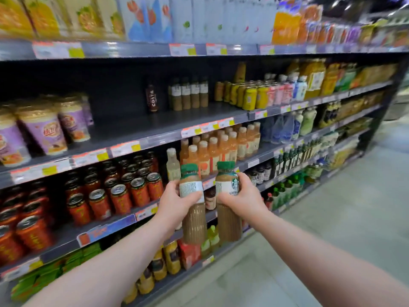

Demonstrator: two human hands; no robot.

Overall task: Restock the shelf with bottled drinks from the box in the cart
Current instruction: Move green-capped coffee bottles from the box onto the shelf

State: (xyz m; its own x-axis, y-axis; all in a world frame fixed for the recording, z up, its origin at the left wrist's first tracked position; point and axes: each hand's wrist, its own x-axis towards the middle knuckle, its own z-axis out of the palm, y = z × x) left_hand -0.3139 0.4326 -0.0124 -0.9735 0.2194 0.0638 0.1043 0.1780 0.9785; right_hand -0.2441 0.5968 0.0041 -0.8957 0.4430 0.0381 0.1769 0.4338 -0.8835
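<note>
L hand [177, 200] grips coffee btl [194, 222] | R hand [245, 196] grips 2nd btl [228, 222] (Starbucks label) — both upright, before shelf [124, 120]

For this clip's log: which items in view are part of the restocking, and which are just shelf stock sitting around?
Job: left hand holding left coffee bottle; right hand holding right coffee bottle; half-bare shelf; similar bottles on it.
Bystanders: red cans; purple cups; orange bottles.
</note>
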